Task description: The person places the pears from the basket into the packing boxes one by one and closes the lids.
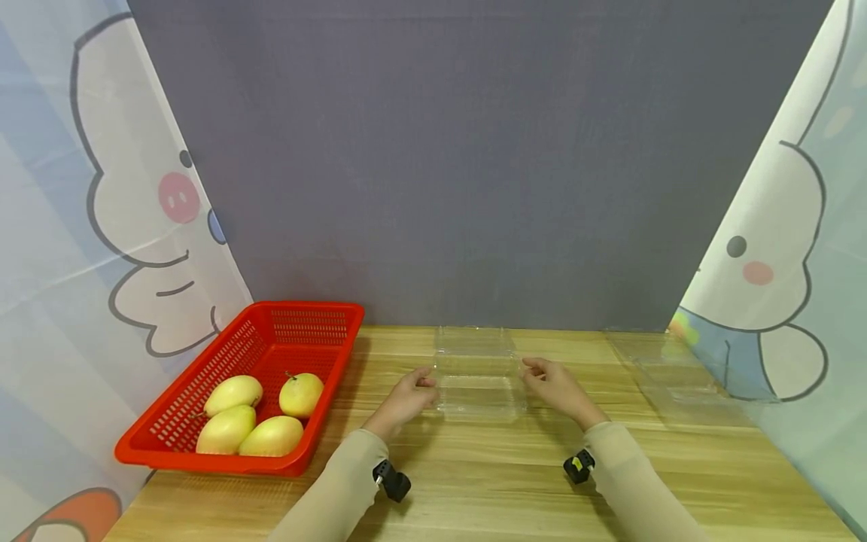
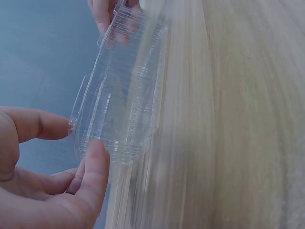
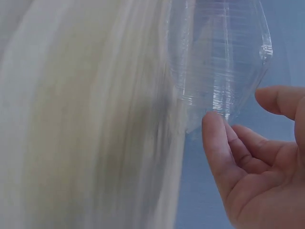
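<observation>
Head view: you look down at a wooden table [image 1: 474,482] in front of a grey backdrop [image 1: 433,165]. A clear plastic container [image 1: 481,391] sits on the table straight ahead of you, between your hands, with a clear panel at its far side. Your left hand [image 1: 406,399] is at its left end and your right hand [image 1: 552,384] is at its right end, fingers loosely bent. On your left stands a red basket [image 1: 325,331] with slotted walls; four yellow-green fruits [image 1: 271,436] lie in its near half. On your right, more clear plastic [image 1: 684,369] lies near the table's edge. Cartoon-printed curtains [image 1: 759,263] hang at both sides.

Left wrist view: your left thumb and fingers are parted, with a moderate gap between them. One tip touches the container's rim and another lies against its end wall; you cannot tell how firmly they press. Your right hand shows at the far end.

Right wrist view: your right hand is spread in a relaxed curve, thumb well apart from the fingers. One fingertip meets the container's end, while the thumb is just beside its rim.
</observation>
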`<state>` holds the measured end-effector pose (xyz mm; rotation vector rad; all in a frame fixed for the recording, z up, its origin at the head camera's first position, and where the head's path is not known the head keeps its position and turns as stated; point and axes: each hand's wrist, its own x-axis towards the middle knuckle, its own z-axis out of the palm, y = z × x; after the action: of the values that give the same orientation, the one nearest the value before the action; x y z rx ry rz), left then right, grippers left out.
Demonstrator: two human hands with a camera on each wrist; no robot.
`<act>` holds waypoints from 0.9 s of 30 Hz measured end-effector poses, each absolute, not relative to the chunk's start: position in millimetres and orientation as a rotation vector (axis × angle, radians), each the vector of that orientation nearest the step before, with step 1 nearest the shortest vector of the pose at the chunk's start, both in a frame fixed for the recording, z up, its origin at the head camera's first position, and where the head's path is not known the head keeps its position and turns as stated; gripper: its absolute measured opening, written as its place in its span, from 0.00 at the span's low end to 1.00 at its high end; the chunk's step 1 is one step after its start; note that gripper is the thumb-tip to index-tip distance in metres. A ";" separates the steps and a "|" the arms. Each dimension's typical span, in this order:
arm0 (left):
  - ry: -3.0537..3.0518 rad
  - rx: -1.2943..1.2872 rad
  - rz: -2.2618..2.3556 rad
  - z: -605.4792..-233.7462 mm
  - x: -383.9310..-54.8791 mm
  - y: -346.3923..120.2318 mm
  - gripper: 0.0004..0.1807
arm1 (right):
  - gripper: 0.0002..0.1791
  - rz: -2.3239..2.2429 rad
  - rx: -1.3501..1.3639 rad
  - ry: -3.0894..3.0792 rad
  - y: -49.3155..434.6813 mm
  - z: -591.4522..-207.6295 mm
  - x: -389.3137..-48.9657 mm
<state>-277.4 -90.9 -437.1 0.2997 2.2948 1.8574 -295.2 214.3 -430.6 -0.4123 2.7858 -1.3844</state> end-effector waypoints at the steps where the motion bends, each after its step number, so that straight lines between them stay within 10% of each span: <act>1: 2.295 0.297 1.856 -436.7 -276.9 -90.8 0.38 | 0.29 -1.425 -0.409 2.729 215.3 -431.3 -294.8; 27: 2.286 0.290 1.852 -437.3 -276.3 -91.3 0.39 | 0.31 -1.958 -0.298 2.000 220.9 -445.0 -299.3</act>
<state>-276.3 -91.3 -437.3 0.2902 2.2862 1.8519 -299.3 220.9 -445.0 -0.2976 2.0004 -1.9579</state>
